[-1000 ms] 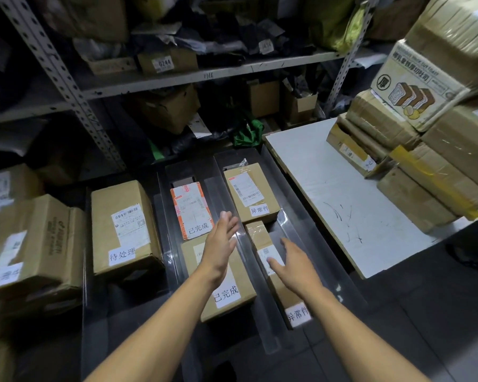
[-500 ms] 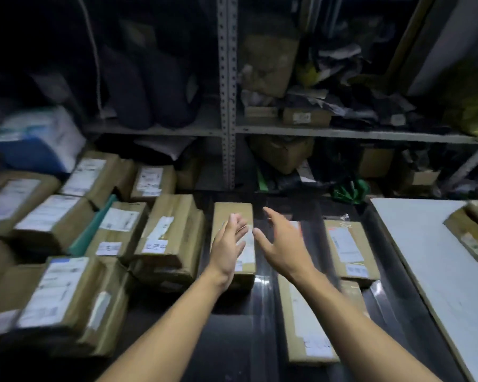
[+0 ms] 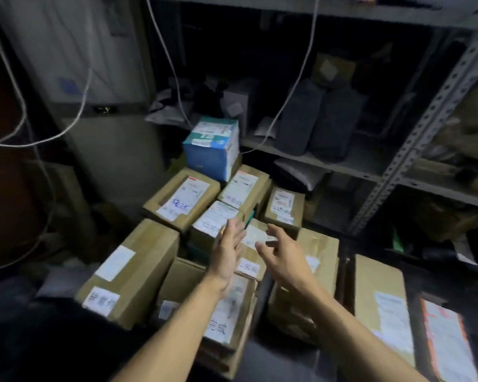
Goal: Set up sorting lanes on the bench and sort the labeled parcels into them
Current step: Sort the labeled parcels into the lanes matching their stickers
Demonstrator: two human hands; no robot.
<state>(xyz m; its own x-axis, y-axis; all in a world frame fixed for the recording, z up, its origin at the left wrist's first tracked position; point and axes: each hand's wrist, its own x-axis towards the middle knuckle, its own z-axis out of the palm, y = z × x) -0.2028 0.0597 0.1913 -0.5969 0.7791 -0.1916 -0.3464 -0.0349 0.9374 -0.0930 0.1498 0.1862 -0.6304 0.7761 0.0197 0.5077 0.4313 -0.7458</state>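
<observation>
Here the brown cardboard parcel (image 3: 255, 238) with a white label lies just in front of the blue box (image 3: 213, 150), long axis running away from the person. Its label text is blurred. Left hand (image 3: 226, 252) and right hand (image 3: 283, 256) hover over it, each grip spread, holding nothing.

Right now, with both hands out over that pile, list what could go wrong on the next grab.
1. The brown parcels lie crowded and overlapping, so lifting one may drag or tip its neighbours.
2. The blue-and-white box perches on the rear cartons and could slide if they are jostled.
3. Dim light and blur leave the labels unreadable; an open left hand or right hand might take the wrong parcel.
</observation>
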